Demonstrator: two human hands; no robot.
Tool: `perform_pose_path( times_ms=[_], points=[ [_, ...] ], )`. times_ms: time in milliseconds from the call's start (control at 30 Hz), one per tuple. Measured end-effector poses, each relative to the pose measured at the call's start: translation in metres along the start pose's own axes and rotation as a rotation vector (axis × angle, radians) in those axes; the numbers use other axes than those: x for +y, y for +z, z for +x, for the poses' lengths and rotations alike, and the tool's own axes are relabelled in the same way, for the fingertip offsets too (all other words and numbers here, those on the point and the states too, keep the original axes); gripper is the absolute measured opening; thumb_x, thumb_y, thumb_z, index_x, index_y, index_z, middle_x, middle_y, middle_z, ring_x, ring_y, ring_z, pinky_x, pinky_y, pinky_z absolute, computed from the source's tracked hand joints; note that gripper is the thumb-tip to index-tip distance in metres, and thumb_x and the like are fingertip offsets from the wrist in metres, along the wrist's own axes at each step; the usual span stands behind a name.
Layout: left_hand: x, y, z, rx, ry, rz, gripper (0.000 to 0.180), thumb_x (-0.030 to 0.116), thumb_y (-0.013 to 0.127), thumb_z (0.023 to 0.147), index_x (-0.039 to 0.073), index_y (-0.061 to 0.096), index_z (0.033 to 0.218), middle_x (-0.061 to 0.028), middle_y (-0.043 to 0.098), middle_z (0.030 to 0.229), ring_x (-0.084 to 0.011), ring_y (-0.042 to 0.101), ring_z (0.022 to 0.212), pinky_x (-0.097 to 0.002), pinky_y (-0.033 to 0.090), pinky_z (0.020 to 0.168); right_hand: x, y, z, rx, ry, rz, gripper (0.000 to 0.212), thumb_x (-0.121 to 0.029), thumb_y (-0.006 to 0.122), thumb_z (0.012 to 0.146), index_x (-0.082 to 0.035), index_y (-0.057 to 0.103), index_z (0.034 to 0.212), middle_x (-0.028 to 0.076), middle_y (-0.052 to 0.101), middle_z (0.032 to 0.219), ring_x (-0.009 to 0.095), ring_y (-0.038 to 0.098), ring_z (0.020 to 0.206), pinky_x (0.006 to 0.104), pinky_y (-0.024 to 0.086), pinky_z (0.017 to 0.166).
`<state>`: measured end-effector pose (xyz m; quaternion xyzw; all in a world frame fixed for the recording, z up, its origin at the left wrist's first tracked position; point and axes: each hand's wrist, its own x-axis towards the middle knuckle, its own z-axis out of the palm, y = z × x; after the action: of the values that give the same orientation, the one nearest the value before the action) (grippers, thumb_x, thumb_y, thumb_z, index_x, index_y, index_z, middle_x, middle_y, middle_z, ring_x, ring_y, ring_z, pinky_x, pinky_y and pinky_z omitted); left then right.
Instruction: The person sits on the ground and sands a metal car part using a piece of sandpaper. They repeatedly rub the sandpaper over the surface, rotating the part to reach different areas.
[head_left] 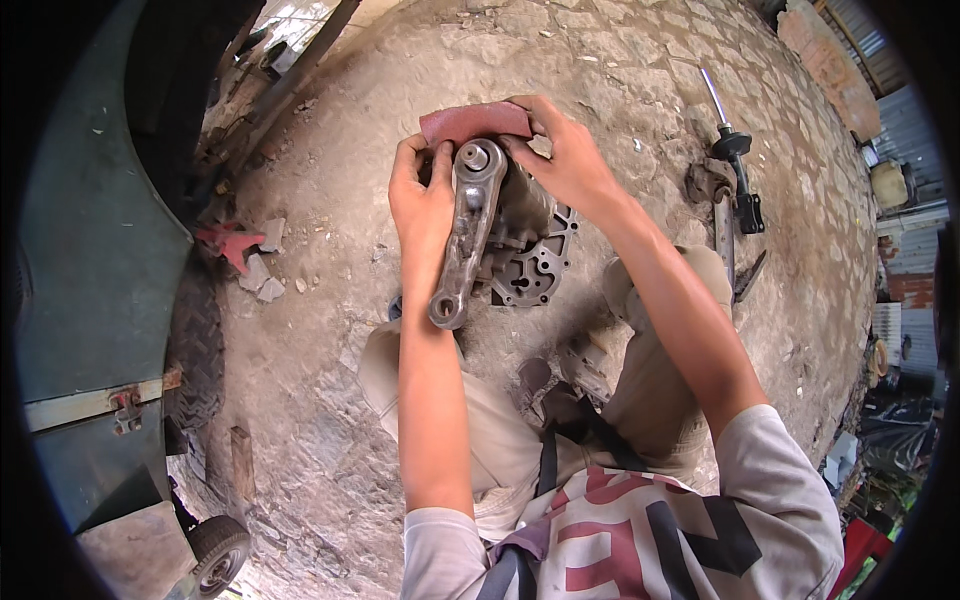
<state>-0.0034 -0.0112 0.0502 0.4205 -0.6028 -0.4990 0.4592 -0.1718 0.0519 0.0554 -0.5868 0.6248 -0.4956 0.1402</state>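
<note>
Rough stone floor [330,170], black strut [733,147] at right, red piece [234,245], broken stones [256,272] at left

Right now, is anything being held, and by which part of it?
Yes: a reddish strip, held near both ends, the left hand at its left end and the right hand at its right.

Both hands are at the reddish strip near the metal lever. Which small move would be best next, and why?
Probably, draw the reddish strip gently toward the metal lever's far round end, with both ends held. The left hand and right hand grip opposite ends, and the strip bows beside that round end; whether they touch is unclear.
</note>
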Motion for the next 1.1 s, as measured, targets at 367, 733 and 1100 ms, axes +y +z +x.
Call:
perform_pose_path(
  times_ms=[367,733,1100],
  points=[
    [-0.01,-0.005,0.002,-0.049,-0.047,-0.009,0.014,0.01,0.063,0.1,-0.001,0.062,0.108,-0.0081,0.07,0.095,-0.0083,0.061,0.084,-0.0234,0.049,0.074,-0.008,0.006,-0.012,0.08,-0.062,-0.041,0.02,-0.011,0.065,0.093,-0.004,0.069,0.111,0.019,0.072,0.099,0.038,0.069,0.092,0.0408,0.056,0.079],
    [0.024,-0.014,-0.028,-0.267,-0.239,-0.389,0.037,0.01,0.043,0.103,0.001,0.056,0.136,-0.0103,0.065,0.123,-0.0156,0.065,0.103,-0.0285,0.052,0.089,-0.03,0.019,-0.045,-0.104,0.085,0.138,0.055,-0.026,0.042,0.106,0.008,0.035,0.148,0.03,0.043,0.148,0.041,0.041,0.139,0.044,0.032,0.117],
    [0.043,-0.02,-0.036,-0.404,-0.354,-0.381,0.084,0.068,0.03,0.102,-0.002,0.046,0.144,-0.0142,0.058,0.134,-0.0202,0.059,0.116,-0.0337,0.048,0.099,-0.041,0.02,-0.045,-0.101,0.103,0.109,0.072,-0.046,0.04,0.105,0.008,0.03,0.151,0.03,0.039,0.152,0.042,0.036,0.144,0.054,0.02,0.121]
  ],
)
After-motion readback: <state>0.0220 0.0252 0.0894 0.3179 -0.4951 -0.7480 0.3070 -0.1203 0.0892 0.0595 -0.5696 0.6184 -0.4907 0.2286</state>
